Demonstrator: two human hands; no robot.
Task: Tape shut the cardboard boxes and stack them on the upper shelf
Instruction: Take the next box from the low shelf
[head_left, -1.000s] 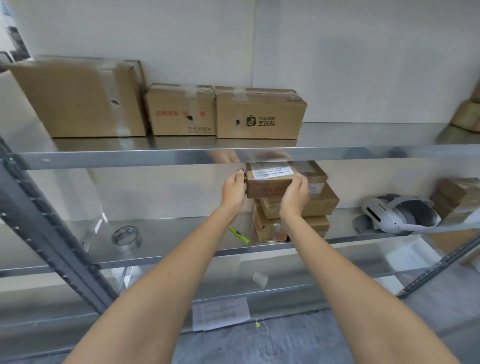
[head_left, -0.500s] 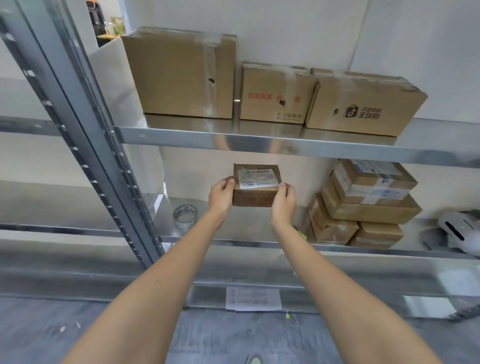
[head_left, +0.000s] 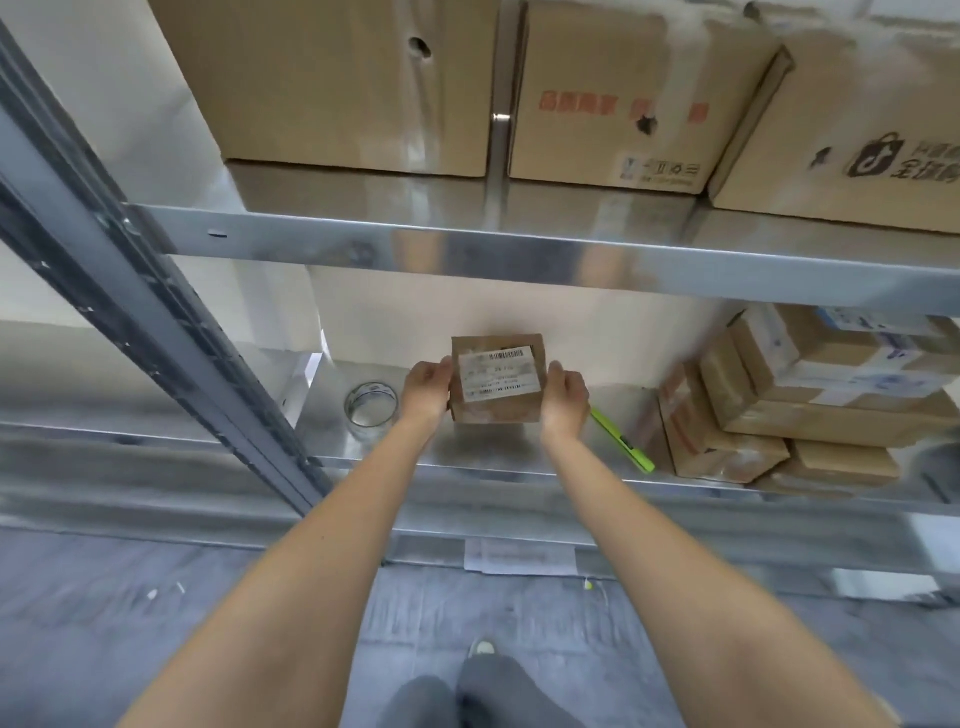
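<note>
A small cardboard box (head_left: 497, 379) with a white barcode label on top is held between both hands over the lower shelf (head_left: 467, 452). My left hand (head_left: 427, 391) grips its left side and my right hand (head_left: 563, 400) grips its right side. Three larger taped boxes stand on the upper shelf (head_left: 519, 249): a big plain one (head_left: 332, 83), one with red print (head_left: 623, 93), and one with a black logo (head_left: 857, 130). A pile of small boxes (head_left: 800, 400) sits at the right of the lower shelf.
A roll of clear tape (head_left: 370, 410) lies on the lower shelf left of the held box. A green utility knife (head_left: 621, 439) lies to its right. A grey rack upright (head_left: 156, 312) slants across the left. Below are the grey floor and my legs (head_left: 467, 691).
Both hands carried the small box left, away from the pile, and lowered it toward the lower shelf. My view moved closer to the rack and tilted down.
</note>
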